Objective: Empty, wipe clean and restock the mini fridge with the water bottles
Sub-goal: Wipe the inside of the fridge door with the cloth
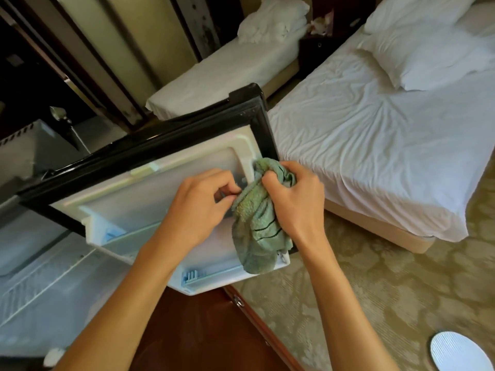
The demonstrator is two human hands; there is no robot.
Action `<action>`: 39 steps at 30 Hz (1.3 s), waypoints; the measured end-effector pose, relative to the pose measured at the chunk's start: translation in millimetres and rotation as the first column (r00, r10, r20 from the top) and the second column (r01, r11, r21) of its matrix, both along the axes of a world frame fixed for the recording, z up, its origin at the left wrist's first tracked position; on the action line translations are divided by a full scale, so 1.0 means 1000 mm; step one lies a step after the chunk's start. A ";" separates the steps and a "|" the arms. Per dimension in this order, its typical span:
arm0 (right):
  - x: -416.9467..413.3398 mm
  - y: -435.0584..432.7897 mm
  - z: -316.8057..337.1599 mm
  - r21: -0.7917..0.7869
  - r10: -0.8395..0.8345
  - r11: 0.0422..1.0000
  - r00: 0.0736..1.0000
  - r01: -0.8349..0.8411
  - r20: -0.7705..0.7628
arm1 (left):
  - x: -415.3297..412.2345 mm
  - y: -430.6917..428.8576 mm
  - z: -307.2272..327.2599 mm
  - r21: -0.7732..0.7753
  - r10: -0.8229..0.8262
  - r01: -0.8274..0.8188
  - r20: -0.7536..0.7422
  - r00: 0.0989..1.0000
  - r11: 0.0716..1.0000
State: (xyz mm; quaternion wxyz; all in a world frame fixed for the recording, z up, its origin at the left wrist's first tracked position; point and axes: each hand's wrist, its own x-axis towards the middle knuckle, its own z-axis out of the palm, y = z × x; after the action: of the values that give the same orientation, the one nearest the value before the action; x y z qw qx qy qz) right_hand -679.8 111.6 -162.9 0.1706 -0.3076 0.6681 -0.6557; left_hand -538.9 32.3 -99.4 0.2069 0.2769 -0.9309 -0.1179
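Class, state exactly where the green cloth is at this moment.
In the head view, the green cloth sits centre frame, bunched in the right hand and pinched by the left hand, against the inner side of the open fridge door.

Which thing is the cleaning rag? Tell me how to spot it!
Find the open fridge door, white inside with a black rim, swung toward the beds. At its right edge, the right hand grips the rag while the left hand pinches it. It is the only green, fuzzy thing, with thin dark stripes.
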 end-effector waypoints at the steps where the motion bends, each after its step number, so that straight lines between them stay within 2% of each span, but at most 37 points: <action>1: -0.001 -0.002 0.006 0.005 0.002 1.000 1.000 -0.002 -0.005 | -0.001 -0.001 0.000 -0.008 0.001 -0.001 0.005 1.000 1.000; 6: 0.000 -0.008 0.041 -0.019 -0.014 1.000 0.997 0.013 -0.078 | -0.005 -0.006 0.002 -0.068 -0.005 0.006 0.024 1.000 0.998; 10: 0.008 -0.019 0.082 -0.090 -0.024 0.996 0.980 0.006 -0.196 | -0.001 -0.007 0.000 -0.009 0.057 -0.057 -0.021 0.998 0.998; 13: 0.008 -0.013 0.093 -0.147 0.005 0.989 0.982 -0.033 -0.190 | 0.002 -0.006 0.002 0.041 0.066 -0.064 -0.056 0.996 0.997; 17: 0.000 0.002 0.093 -0.165 -0.054 0.986 0.981 0.022 -0.188 | 0.006 -0.002 0.011 0.094 0.093 -0.093 0.002 0.996 0.991; 23: 0.004 0.004 0.087 -0.096 -0.070 0.994 0.959 0.045 -0.275 | 0.018 0.001 0.018 -0.025 0.088 -0.088 0.015 0.996 0.996; 29: 0.007 0.000 0.074 -0.034 -0.067 0.998 0.953 0.060 -0.294 | 0.038 -0.010 0.048 -0.163 -0.030 0.003 -0.168 0.985 0.987; 33: 0.006 -0.008 0.072 -0.004 -0.085 0.996 0.939 0.089 -0.333 | 0.048 -0.026 0.070 -0.344 -0.020 -0.065 -0.236 0.972 0.937; 36: 0.006 -0.014 0.070 0.016 -0.090 0.995 0.924 0.103 -0.371 | 0.055 -0.038 0.085 -0.359 0.032 -0.127 -0.260 0.965 0.925; 39: 0.006 -0.018 0.070 0.031 -0.103 0.991 0.899 0.128 -0.426 | 0.064 -0.050 0.092 -0.306 0.110 -0.167 -0.196 0.974 0.937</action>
State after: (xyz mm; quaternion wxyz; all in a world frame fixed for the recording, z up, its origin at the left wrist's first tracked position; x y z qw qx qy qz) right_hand -673.9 93.6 -92.8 -0.0087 -0.3974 0.7250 -0.5625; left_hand -475.2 -17.3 -7.7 0.3383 0.2931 -0.8938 0.0257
